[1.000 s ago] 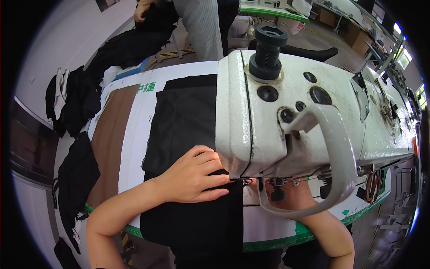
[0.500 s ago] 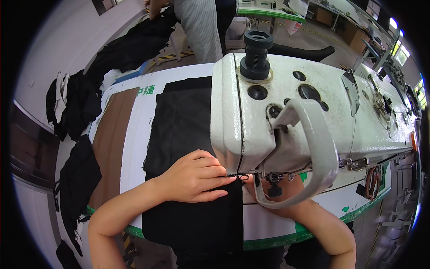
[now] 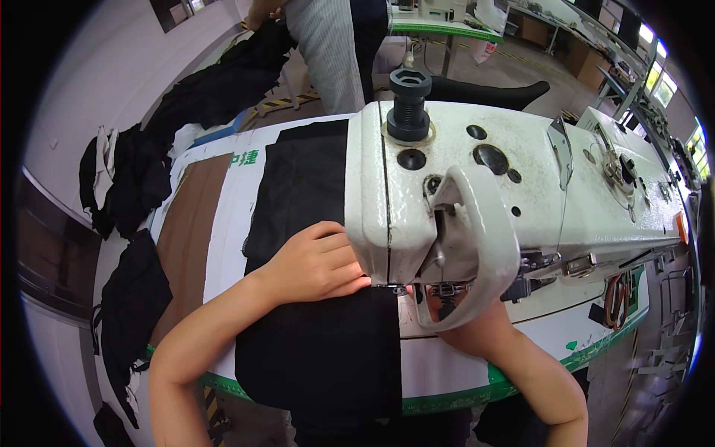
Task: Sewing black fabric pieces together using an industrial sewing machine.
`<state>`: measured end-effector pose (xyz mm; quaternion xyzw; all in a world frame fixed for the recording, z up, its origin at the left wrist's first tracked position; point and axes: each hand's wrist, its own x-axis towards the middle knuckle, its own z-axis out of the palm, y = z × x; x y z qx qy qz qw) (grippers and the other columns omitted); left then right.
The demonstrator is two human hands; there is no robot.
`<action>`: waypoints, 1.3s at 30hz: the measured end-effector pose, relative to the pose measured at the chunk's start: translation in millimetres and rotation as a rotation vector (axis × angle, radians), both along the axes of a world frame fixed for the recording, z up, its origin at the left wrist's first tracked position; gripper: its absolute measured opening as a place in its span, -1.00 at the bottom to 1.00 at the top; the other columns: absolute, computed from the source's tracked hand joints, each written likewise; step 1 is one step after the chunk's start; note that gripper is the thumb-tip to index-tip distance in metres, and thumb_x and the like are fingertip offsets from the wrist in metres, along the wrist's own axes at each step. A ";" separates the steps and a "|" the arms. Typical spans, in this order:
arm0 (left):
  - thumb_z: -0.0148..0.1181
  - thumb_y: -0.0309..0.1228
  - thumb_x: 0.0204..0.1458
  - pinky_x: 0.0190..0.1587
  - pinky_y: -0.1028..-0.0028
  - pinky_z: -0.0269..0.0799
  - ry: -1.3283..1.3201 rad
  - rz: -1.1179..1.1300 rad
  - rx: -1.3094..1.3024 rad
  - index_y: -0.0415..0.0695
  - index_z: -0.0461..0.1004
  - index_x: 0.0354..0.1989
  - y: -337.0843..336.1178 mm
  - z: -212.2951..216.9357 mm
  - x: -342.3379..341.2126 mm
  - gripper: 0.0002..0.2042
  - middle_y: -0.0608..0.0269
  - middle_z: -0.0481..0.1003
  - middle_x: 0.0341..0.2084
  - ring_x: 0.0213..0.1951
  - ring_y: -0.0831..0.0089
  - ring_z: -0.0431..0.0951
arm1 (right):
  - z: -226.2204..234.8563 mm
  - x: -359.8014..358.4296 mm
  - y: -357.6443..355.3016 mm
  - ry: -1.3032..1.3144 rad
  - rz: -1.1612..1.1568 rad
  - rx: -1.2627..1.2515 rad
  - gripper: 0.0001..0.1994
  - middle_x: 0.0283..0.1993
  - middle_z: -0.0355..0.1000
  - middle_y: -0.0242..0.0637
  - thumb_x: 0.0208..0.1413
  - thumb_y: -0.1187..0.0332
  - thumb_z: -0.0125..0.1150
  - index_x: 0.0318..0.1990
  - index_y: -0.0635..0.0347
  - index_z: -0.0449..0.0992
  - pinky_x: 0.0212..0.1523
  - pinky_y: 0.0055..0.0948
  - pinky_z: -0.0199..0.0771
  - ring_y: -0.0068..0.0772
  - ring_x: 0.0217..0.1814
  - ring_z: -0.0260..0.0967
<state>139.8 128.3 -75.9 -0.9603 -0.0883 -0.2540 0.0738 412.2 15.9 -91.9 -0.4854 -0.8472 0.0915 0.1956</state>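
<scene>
A black fabric piece (image 3: 320, 350) lies under the white sewing machine (image 3: 477, 171) and hangs over the table's near edge. My left hand (image 3: 316, 264) rests flat on it, left of the machine head, fingers extended toward the needle area. Part of its fingertips is hidden behind the head. My right hand (image 3: 477, 324) is to the right of the needle area, beneath the curved white guard (image 3: 499, 253). Its fingers are mostly covered by the guard and machine parts, so what they touch does not show.
A brown strip (image 3: 192, 201) lies on the white table (image 3: 439, 376), which has a green edge. Dark cloth (image 3: 138, 290) hangs at the left. A person in a striped apron (image 3: 324, 52) stands beyond, beside more black fabric (image 3: 223, 74). A brown cord loop (image 3: 617, 302) hangs at the right.
My left hand has shifted slightly away from me along the fabric. My right hand stays by the needle area. The machine appears a little lower and farther left in the view.
</scene>
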 end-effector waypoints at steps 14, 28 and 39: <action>0.35 -0.47 -0.15 -0.12 0.34 0.40 0.320 0.530 -0.492 -0.10 0.46 -0.30 -173.7 44.0 -112.4 -0.77 0.29 0.51 -0.24 -0.18 0.30 0.54 | 12.5 -23.6 -23.0 0.064 0.250 0.083 -0.70 -0.21 0.46 -0.36 0.03 0.33 0.29 -0.04 0.02 0.60 -0.17 -0.25 0.46 -0.27 -0.19 0.45; 0.20 -0.64 -0.11 -0.26 0.18 0.49 -0.011 1.385 -0.350 -0.24 0.39 -0.24 -142.1 89.7 -214.4 -0.77 -0.09 0.54 -0.41 -0.26 -0.10 0.60 | 13.8 -121.5 -31.6 0.010 0.330 0.199 -0.72 -0.31 0.28 -0.31 0.02 0.11 0.36 -0.28 0.04 0.44 -0.15 -0.30 0.29 -0.26 -0.19 0.31; 0.11 -0.59 -0.03 -0.12 0.23 0.39 0.290 1.045 0.168 -0.10 0.53 -0.47 -18.1 69.6 -184.5 -0.89 0.21 0.53 -0.37 -0.22 0.15 0.50 | 14.2 -91.1 -101.2 0.346 0.202 0.062 -0.71 -0.01 0.48 -0.24 0.04 0.35 0.38 -0.05 0.10 0.60 -0.15 -0.29 0.51 -0.19 -0.07 0.50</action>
